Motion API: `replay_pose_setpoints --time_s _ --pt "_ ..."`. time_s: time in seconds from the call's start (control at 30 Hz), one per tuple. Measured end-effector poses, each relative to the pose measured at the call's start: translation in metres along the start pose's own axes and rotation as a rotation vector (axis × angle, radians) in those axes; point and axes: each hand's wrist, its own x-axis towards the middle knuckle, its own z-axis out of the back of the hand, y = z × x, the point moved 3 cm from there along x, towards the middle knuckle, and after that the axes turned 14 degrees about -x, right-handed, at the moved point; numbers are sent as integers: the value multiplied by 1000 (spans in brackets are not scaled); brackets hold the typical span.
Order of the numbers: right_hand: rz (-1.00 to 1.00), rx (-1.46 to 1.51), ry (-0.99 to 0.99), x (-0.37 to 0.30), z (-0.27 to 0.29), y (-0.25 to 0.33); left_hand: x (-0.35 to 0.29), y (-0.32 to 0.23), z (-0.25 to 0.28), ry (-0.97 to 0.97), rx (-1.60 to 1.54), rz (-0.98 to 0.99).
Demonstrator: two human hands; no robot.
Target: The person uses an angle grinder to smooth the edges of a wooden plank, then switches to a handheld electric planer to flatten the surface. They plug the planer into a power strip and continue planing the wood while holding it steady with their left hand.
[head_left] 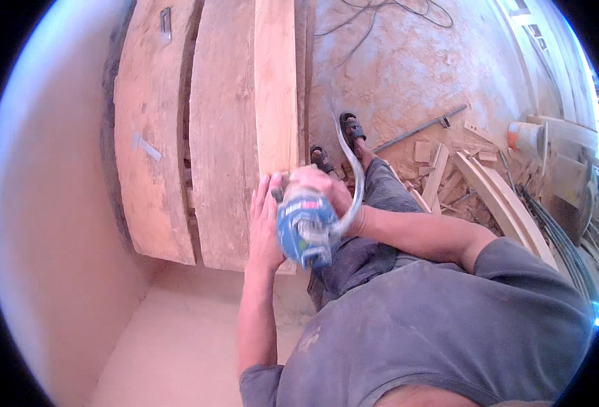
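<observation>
In my right hand (326,186) is a blue corded power tool (306,227), gripped with bent fingers. Motion blurs it, and I cannot make out its exact kind. It sits over the near end of a pale, narrow wooden board (276,88). My left hand (265,220) lies along the board's left side with its fingers stretched out, close against the tool. The tool partly hides the left thumb. A pale cord (359,178) curves from the tool past my right wrist toward the far floor.
Two wide, rough planks (221,102) (151,129) lie left of the board, beside a wall (55,190). A metal bar clamp (421,127), wood offcuts (438,173), long curved timber (503,197) and a whitish bucket (524,136) are at right. Sawdust covers the floor (401,74) around my sandalled feet.
</observation>
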Motion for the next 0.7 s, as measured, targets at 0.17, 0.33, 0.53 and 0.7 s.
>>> replay_pose_setpoints --time_s 0.17,0.33,0.53,0.7 --pt "129 108 -63 -23 -11 30 -27 7 -6 115 37 -76" --pt "73 153 -59 -20 -16 29 -37 15 -10 107 26 43" --pt "106 177 -67 -11 -15 25 -33 12 -15 9 -2 75" --pt "55 177 -47 0 -14 13 -19 27 -18 -8 83 -14"
